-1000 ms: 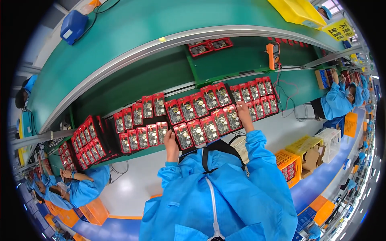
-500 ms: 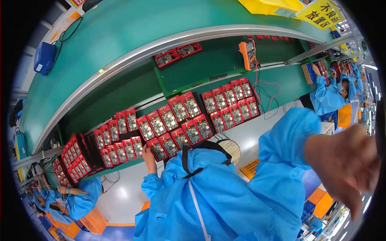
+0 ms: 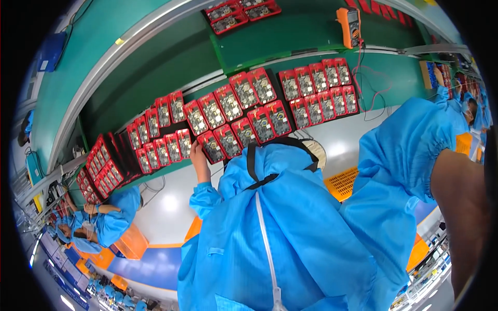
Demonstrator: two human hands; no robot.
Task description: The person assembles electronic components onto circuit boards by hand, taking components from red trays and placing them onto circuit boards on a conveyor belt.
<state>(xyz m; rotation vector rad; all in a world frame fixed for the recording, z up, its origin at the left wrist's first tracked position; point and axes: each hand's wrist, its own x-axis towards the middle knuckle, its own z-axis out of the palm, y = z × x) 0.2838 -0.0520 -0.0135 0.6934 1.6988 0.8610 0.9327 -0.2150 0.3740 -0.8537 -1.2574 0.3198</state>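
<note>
My left hand is at the near left corner of the middle black tray, its fingers closed against the edge beside a red plastic housing. Two rows of such open red housings, each with a circuit board inside, fill that tray. At the far right my right arm is raised close to the camera. Only the wrist and part of my right hand show there, dark at the picture's rim, and the fingers cannot be made out.
More trays of red housings flank the middle one. An orange multimeter with leads stands on the green shelf beside further housings. A round stool and an orange crate are below the bench. Co-workers sit on both sides.
The view has shifted, so the bench appears higher. My right hand has moved further out at the right rim. The left hand stays at the tray corner.
</note>
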